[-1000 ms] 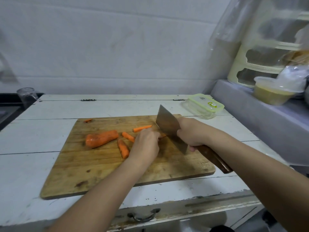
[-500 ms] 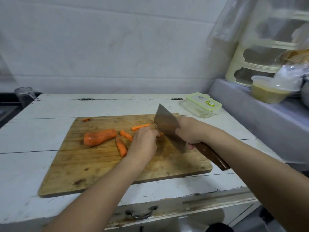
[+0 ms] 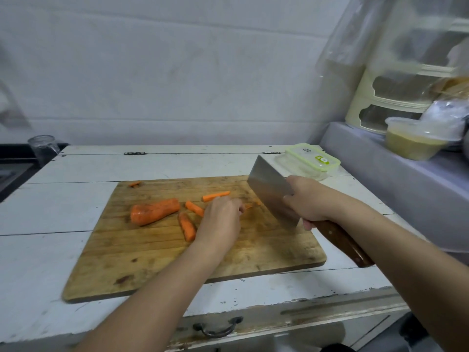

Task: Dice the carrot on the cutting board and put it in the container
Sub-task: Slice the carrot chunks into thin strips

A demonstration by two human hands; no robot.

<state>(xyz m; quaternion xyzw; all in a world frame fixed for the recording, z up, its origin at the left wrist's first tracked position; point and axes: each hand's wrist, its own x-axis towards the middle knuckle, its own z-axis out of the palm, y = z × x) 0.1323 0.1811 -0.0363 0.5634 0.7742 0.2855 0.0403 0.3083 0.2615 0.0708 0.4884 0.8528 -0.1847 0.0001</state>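
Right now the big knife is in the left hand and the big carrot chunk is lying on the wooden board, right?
Not quite. The head view shows the knife in the right hand, not the left. The big carrot chunk does lie on the wooden board.

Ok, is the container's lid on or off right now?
On. The green-rimmed lid sits flat on the clear container, behind the cutting board at its right corner. No carrot shows inside; whether the lid is latched cannot be told.
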